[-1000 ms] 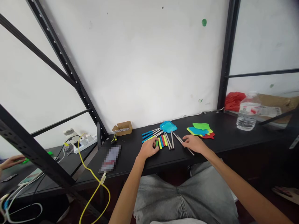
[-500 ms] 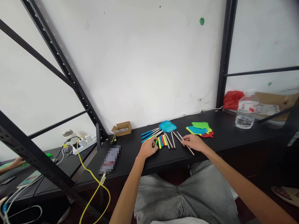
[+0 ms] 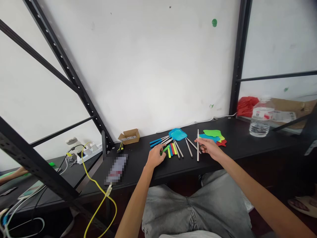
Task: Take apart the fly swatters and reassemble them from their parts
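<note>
My left hand point(image 3: 155, 156) pinches a green handle sleeve point(image 3: 165, 149) just above the black table. Beside it lies a row of short coloured handle sleeves point(image 3: 172, 150) in yellow, blue and red. My right hand point(image 3: 208, 147) grips a silver metal rod point(image 3: 197, 157) that points away from me. Several more metal rods point(image 3: 189, 148) lie between the hands. Behind my left hand are metal rods with blue handles point(image 3: 154, 142). Blue mesh swatter heads point(image 3: 178, 135) lie at the back; a stack of green, blue, yellow and red heads point(image 3: 212, 133) sits behind my right hand.
A small open cardboard box point(image 3: 129, 136) and a yellow-black cutter point(image 3: 120, 147) are at the left. A blurred phone-like item point(image 3: 117, 170) joins a yellow cable point(image 3: 94, 181). A water bottle point(image 3: 260, 119) stands at the right. Another person's hand point(image 3: 19, 172) shows far left.
My right hand has lifted a metal rod and turned it nearly straight away from me; other rods have shifted right. In my left hand, the green sleeve now shows more.
</note>
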### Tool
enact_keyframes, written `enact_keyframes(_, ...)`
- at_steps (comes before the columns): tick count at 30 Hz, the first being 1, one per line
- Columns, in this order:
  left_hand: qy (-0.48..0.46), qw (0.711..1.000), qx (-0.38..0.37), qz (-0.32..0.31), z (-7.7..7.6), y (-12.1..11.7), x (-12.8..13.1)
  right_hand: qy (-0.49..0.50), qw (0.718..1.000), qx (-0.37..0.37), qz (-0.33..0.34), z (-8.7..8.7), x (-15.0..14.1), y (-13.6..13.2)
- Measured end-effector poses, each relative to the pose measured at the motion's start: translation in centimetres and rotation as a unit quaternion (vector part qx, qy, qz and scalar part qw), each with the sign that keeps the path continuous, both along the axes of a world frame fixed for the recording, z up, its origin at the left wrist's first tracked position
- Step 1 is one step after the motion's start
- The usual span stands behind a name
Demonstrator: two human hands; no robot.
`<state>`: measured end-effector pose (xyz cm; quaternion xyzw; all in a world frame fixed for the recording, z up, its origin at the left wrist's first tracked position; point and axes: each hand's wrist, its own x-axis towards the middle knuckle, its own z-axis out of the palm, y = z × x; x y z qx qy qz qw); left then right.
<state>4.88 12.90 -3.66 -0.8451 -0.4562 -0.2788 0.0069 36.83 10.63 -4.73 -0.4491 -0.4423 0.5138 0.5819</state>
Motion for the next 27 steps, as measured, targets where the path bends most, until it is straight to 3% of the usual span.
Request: enact_keyframes(27, 0.009, 1.0, 0.021, -0.003, 0.39, -0.44, 0.32, 0.06, 0.997, 0.028, 0.044, -0.01, -0.73, -0.02)
